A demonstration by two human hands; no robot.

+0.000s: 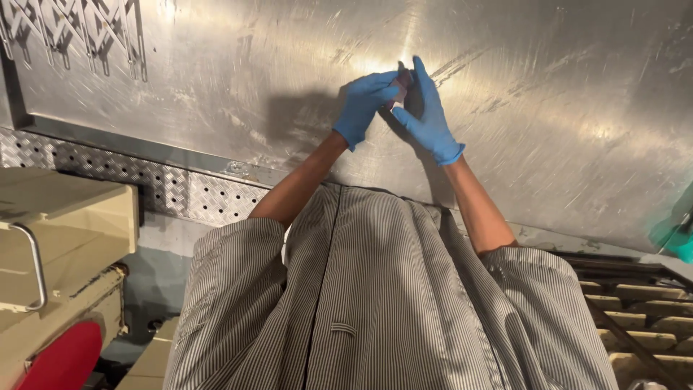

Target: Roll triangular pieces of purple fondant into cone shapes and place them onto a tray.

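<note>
no packages, labels, signs or screens show anywhere in this view.

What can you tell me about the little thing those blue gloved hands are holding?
Only a sliver of the little thing shows: it looks small and pinkish, with a darker reddish edge. What it is made of cannot be told. It is pinched between the left hand and the right hand, both in blue gloves, whose fingers cover most of it. It sits just above the shiny scratched metal table, in the bright glare there.
</note>
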